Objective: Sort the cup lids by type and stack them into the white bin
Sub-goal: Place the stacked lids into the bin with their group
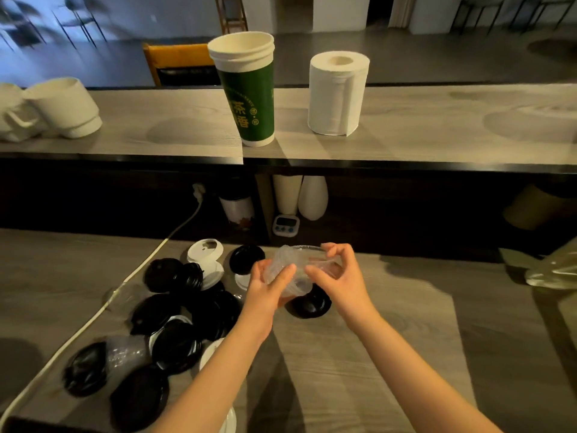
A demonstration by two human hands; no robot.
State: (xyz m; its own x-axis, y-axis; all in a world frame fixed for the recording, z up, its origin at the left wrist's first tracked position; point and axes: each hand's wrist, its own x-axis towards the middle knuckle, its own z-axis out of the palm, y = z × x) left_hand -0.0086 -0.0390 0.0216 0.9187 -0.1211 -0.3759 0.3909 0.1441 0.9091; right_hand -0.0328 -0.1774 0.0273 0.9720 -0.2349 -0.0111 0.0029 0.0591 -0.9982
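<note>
Above the wooden counter [359, 354], both hands hold clear plastic dome lids [295, 267]. My left hand [268, 284] grips the lids from the left, thumb across their front. My right hand [335, 275] pinches their right rim. A black lid [312, 303] lies under the hands. To the left spreads a pile of several black lids [175, 310], with white lids [204, 250] and a clear lid [125, 354] among them. No white bin is in view.
A white cable [103, 304] runs diagonally across the counter's left side. On the raised shelf stand a green paper cup stack [249, 98], a paper towel roll [337, 95] and white mugs [62, 107]. A timer [285, 225] sits in the recess. A clear bag [552, 270] lies at right.
</note>
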